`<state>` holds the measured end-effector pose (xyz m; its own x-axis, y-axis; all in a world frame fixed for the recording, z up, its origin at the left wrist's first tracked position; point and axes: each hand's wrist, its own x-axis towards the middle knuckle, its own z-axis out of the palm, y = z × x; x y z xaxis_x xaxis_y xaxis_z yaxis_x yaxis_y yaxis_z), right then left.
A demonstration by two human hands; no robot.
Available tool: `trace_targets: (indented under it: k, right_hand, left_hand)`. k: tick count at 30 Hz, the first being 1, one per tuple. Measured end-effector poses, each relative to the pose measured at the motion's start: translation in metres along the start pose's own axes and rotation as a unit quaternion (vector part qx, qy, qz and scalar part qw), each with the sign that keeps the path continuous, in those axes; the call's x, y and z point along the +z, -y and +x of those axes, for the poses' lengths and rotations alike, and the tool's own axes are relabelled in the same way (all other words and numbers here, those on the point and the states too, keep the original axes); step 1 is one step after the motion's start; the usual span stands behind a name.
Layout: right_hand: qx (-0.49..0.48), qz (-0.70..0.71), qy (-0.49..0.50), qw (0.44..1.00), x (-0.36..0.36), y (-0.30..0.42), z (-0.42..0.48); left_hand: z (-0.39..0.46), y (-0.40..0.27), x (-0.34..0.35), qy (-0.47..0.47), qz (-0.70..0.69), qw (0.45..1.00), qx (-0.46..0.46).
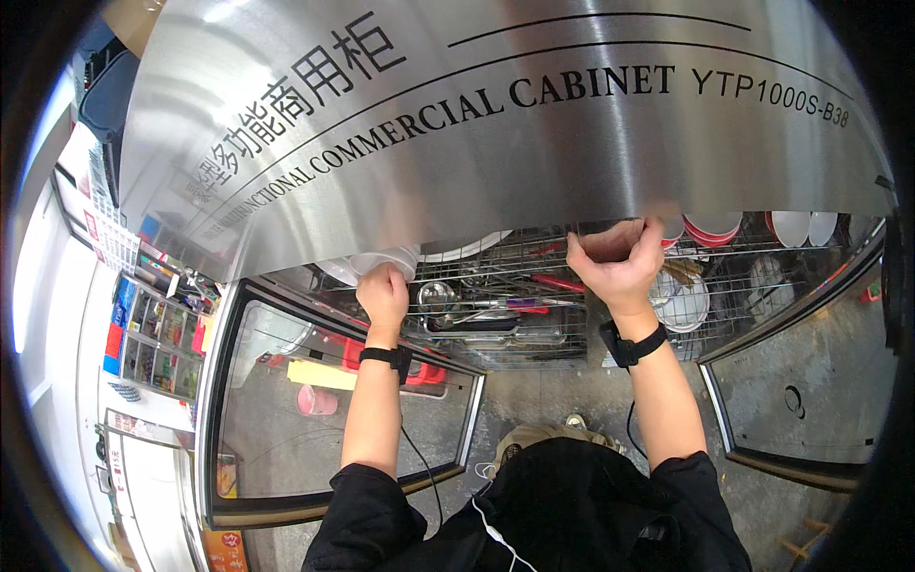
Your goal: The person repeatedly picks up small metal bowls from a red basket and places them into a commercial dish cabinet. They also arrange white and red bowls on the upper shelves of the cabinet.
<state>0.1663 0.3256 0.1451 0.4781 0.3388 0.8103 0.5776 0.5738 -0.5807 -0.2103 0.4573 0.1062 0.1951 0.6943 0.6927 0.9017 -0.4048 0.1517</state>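
Note:
I stand before a stainless-steel commercial cabinet, whose wide front panel [543, 143] bears printed writing and covers the upper part of the view. Below its edge, my left hand [382, 294] is closed at the rim of a translucent white container [393, 259]. My right hand [627, 268] reaches up to the panel's lower edge, thumb and fingers spread around a dark gap. What its fingertips touch is hidden. White bowls with red outsides [711, 227] lie just right of it. A wire rack [500, 268] spans the space between both hands.
Lower down, the racks hold a ladle [437, 297], red-handled utensils [557, 282], metal trays [536, 332] and white plates [683, 304]. Glass doors stand swung out at left [343, 429] and right [800, 407]. A black cable [427, 465] hangs beside my left arm.

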Motion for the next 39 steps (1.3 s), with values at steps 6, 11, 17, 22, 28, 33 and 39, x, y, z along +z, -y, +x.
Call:
trace_targets:
  k: [6, 11, 17, 22, 28, 33, 39]
  right_hand:
    - [0.005, -0.009, 0.010, 1.000, -0.001, 0.005, 0.001]
    - [0.003, -0.012, 0.004, 1.000, -0.001, -0.003, -0.002]
    - [0.011, -0.010, 0.013, 1.000, -0.001, 0.000, 0.000]
    - [0.002, -0.028, 0.019, 0.999, -0.002, -0.003, -0.002]
    - [-0.017, -0.025, 0.015, 0.999, -0.003, 0.001, 0.003]
    - [-0.027, -0.032, 0.004, 0.999, -0.003, -0.006, 0.001]
    - [-0.009, -0.029, -0.011, 0.999, -0.003, -0.003, 0.000]
  left_hand:
    - [-0.004, 0.007, 0.026, -0.148, -0.042, 0.987, 0.049]
    - [-0.005, 0.003, 0.031, -0.182, -0.031, 0.980, 0.073]
    - [-0.003, -0.001, 0.026, -0.176, -0.035, 0.981, 0.076]
    - [-0.005, 0.006, 0.029, -0.172, -0.019, 0.982, 0.075]
    - [-0.007, 0.004, 0.027, -0.158, -0.036, 0.985, 0.063]
    - [-0.006, 0.000, 0.021, -0.124, -0.046, 0.990, 0.051]
    - [-0.006, 0.000, 0.020, -0.132, -0.043, 0.988, 0.063]
